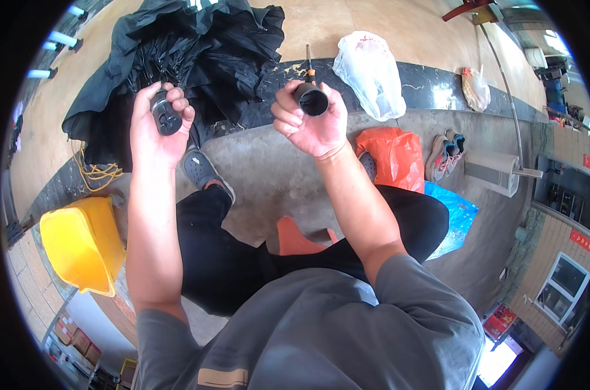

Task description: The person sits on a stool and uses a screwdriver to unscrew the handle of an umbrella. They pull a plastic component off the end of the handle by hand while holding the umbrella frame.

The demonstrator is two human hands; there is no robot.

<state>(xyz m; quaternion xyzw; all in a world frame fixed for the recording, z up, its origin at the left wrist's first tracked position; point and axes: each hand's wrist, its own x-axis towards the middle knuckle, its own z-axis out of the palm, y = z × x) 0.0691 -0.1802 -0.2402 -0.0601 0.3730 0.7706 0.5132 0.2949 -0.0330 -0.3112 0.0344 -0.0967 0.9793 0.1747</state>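
My left hand is closed round a dark, glossy, rounded piece with a flat end facing up; its exact kind I cannot make out. Just beyond it spreads a large heap of black fabric, gathered in folds toward that hand. In my right hand, fingers wrap a short black hollow tube, its open end turned toward me. A screwdriver with an orange and black handle shows right behind the tube. The two hands are held apart, above the floor.
A white plastic bag lies on the wooden surface. Red and blue bags sit right of my legs, near a pair of shoes. At left stand a yellow bin and a yellow cord.
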